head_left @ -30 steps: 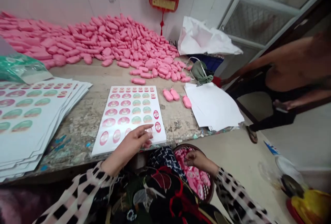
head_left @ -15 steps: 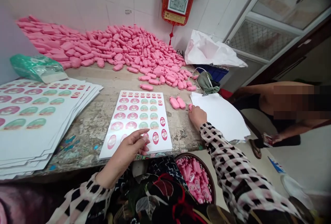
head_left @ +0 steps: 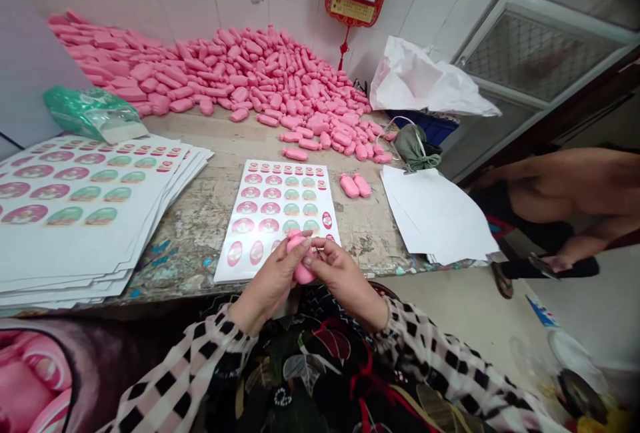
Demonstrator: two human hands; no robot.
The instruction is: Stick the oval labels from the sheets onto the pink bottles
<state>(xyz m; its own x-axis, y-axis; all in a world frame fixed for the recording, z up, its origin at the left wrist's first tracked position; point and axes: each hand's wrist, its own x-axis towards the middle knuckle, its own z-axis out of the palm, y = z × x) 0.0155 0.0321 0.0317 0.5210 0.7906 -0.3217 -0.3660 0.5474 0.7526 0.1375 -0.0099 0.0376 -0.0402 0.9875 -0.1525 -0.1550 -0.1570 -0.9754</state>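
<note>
A pink bottle-shaped piece (head_left: 301, 261) is held upright between both hands, over the near edge of a sticker sheet. My left hand (head_left: 273, 277) wraps its left side. The fingers and thumb of my right hand (head_left: 343, 274) pinch at its right side; whether they also hold a sticker is too small to tell. The sheet (head_left: 280, 203) carries rows of pink and green oval stickers and lies on the worn table (head_left: 190, 219). Two more pink pieces (head_left: 355, 185) lie side by side to the right of the sheet.
Along the wall lies a large heap of pink pieces (head_left: 240, 73). Stacked sticker sheets (head_left: 115, 239) and a green bag (head_left: 93, 113) are at left, white sheets (head_left: 435, 216) at right. A person (head_left: 570, 193) sits beyond, holding something. A bag of pink pieces (head_left: 30, 379) stands lower left.
My right hand has moved from the table beside the two pink pieces to my left hand, bringing a pink piece. My left hand has closed on it. The view has shifted slightly.
</note>
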